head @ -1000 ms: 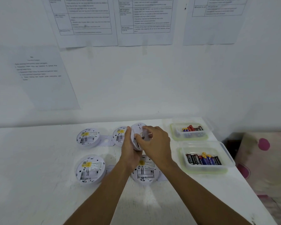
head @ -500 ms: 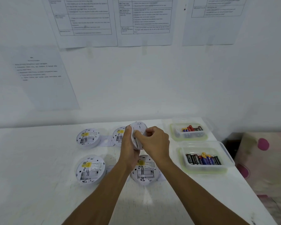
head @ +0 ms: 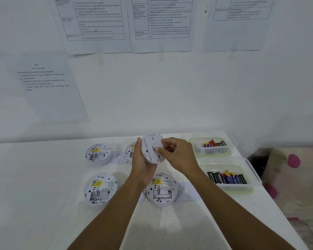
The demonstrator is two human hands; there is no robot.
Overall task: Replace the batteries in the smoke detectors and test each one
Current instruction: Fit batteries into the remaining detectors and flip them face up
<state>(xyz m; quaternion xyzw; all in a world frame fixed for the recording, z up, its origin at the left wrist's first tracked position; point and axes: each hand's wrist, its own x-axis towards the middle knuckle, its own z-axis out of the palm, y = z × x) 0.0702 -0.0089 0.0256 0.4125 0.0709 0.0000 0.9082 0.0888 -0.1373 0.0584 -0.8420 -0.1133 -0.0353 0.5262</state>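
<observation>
Above white surface (head: 43, 177), left hand (head: 143, 163) grips smoke detector (head: 152, 148); right hand (head: 177, 154) thumb pressing could tip it loose.

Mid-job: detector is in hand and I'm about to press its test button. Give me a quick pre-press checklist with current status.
1. Left hand grips the held detector by its rim: ok.
2. Front face turned toward the camera: ok.
3. Right hand thumb on the centre button: ok.
4. Batteries seated inside the held unit: cannot tell, back hidden.
5. Detector clear of the table: ok.
6. Other detectors done: not ok; near-left detector lies with its battery bay open and seemingly empty.
</observation>
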